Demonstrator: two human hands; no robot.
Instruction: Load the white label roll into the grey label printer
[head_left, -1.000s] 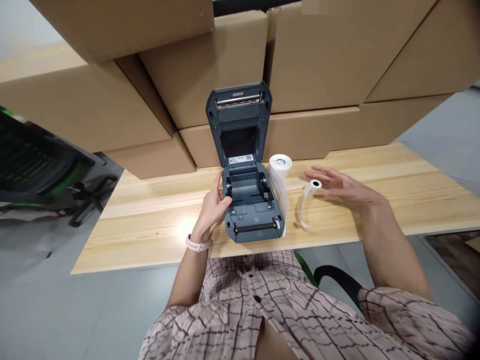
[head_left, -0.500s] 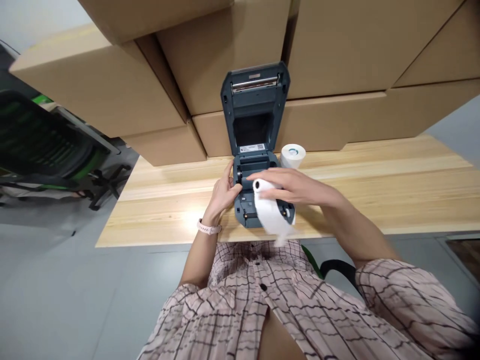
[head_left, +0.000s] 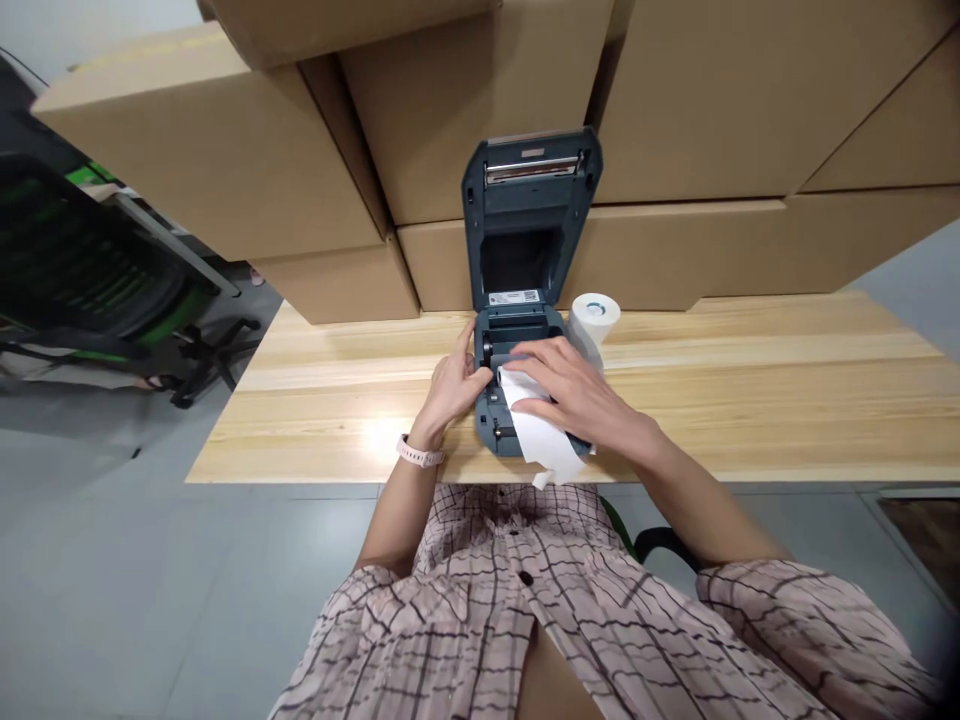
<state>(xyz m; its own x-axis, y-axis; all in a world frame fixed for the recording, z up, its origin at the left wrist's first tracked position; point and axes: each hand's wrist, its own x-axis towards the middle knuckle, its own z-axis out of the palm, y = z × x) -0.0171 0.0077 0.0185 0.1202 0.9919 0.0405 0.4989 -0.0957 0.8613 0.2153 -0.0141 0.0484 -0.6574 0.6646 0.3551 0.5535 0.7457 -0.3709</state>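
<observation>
Your right hand (head_left: 571, 393) pinched the small paper roll (head_left: 517, 383) over the open printer (head_left: 517, 322); your left hand (head_left: 453, 388) clasped the printer's left edge.

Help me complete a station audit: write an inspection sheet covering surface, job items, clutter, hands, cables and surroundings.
Surface: pale wood-grain tabletop, with a glare spot.
Job items: dark blue-grey plastic printer, lid raised; small white paper roll over it, loose end past its front edge.
Clutter: larger white paper roll, upright beside the printer.
Hands: left hand against the printer's left side; right hand on the small roll.
Cables: thin dark line at upper left, possibly one.
Surroundings: brown cardboard boxes behind; black-and-green mesh chair at left.
</observation>
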